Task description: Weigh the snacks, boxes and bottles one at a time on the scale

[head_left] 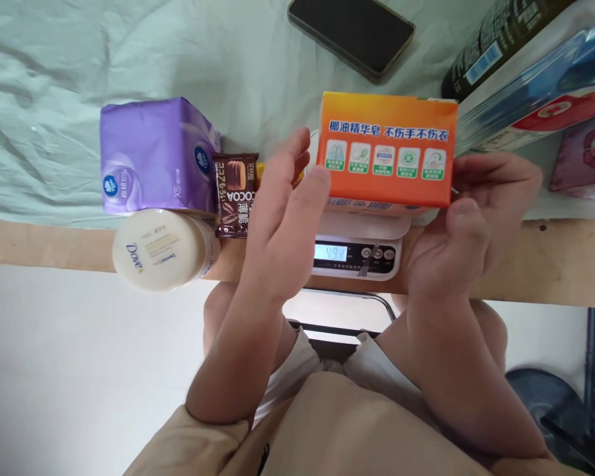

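An orange box of soap (pixel 387 152) with Chinese print stands over a white kitchen scale (pixel 359 264), whose lit display shows digits. My left hand (pixel 287 225) is beside the box's left edge, fingers stretched out and thumb tip at or very near the edge. On the other side, my right hand (pixel 461 231) has loosely bent fingers at the box's right edge, with the thumb apart from it. Neither hand shows a clear grip. Left of my left hand lies a brown cocoa snack packet (pixel 234 195), with something yellow partly hidden behind my fingers.
A purple tissue pack (pixel 149 158) and a Dove cream jar (pixel 158 251) stand at the left. A phone (pixel 352 33) lies at the back. A dark bottle (pixel 496 53) and a pink package (pixel 585 158) are at the right. The wooden table edge (pixel 525 264) runs in front.
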### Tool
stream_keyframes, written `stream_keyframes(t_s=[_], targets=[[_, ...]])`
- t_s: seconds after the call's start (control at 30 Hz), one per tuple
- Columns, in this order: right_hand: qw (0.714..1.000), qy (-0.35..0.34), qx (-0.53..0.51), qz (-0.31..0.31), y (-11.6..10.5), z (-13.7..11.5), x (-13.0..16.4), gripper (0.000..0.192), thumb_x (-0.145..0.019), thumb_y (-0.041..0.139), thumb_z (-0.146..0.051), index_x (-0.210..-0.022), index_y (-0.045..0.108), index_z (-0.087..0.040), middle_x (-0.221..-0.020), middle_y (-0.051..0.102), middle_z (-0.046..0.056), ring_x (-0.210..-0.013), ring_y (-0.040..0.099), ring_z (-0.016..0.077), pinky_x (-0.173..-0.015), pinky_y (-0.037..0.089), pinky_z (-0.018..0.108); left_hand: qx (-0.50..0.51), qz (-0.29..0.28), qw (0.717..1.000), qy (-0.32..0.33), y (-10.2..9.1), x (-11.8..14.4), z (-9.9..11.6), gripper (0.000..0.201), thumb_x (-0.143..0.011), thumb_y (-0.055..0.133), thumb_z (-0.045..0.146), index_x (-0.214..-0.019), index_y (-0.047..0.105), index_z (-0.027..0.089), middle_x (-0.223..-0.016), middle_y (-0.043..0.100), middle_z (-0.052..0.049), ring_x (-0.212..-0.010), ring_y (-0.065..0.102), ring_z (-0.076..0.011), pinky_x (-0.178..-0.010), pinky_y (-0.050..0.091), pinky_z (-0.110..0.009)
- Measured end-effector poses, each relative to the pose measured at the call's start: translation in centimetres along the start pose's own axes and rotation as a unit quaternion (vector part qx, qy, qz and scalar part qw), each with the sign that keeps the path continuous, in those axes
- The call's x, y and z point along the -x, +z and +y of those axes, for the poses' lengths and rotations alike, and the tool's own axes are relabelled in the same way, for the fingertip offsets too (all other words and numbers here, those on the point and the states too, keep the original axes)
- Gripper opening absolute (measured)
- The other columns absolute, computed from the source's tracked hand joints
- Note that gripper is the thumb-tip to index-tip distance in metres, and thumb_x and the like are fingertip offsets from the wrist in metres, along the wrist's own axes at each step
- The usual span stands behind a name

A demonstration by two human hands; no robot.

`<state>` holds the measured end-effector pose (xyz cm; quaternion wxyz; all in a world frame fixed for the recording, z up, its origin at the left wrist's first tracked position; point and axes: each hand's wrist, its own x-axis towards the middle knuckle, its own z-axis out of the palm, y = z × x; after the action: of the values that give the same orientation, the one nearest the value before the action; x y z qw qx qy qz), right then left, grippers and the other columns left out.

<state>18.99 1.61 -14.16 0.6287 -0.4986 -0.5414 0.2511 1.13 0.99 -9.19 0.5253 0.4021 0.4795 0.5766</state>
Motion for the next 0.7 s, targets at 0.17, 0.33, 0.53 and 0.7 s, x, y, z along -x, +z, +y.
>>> stream_keyframes(t_s=[0.17,0.33,0.53,0.7], targets=[[0.997,0.037,0.050,-0.051,-0.17,-0.70,0.35,0.048,-0.088,0.054,-0.044,-0.135,0.059,-0.035,-0.131,0.061,0.001,-0.122,0.062,0.0206,-0.114,0.048,0.049,-0.002,-0.069,0.998,0.014,0.32,-0.04,0.37,0.040,-0.104,0.061,0.052,-0.130,0.067,0.023,-0.143,0.071,-0.007,-0.140,0.063,-0.0303,-0.119,0.051,-0.046],[0.996,0.042,0.058,-0.060,0.01,-0.89,0.44,0.048,-0.091,0.053,-0.047,-0.138,0.059,-0.034,-0.135,0.063,0.001,-0.127,0.062,0.0224,-0.120,0.045,0.053,-0.029,-0.063,0.998,0.004,0.26,0.02,0.24,0.042,-0.102,0.057,0.058,-0.126,0.070,0.026,-0.147,0.067,-0.007,-0.148,0.055,-0.0328,-0.127,0.044,-0.050],[0.996,0.047,0.046,-0.061,0.22,-0.88,0.38,0.051,-0.091,0.052,-0.047,-0.137,0.058,-0.028,-0.136,0.063,0.003,-0.128,0.062,0.0228,-0.121,0.047,0.056,-0.037,-0.058,0.998,0.011,0.28,0.19,0.46,0.049,-0.104,0.055,0.056,-0.137,0.064,0.020,-0.150,0.065,-0.011,-0.151,0.053,-0.0330,-0.130,0.041,-0.051],[0.997,0.045,0.031,-0.056,0.43,-0.64,0.44,0.054,-0.091,0.053,-0.053,-0.138,0.058,-0.027,-0.136,0.063,0.004,-0.128,0.062,0.0236,-0.122,0.048,0.058,-0.037,-0.061,0.997,0.015,0.00,0.18,0.22,0.046,-0.102,0.058,0.059,-0.134,0.067,0.027,-0.149,0.067,-0.005,-0.149,0.055,-0.0309,-0.128,0.043,-0.048]])
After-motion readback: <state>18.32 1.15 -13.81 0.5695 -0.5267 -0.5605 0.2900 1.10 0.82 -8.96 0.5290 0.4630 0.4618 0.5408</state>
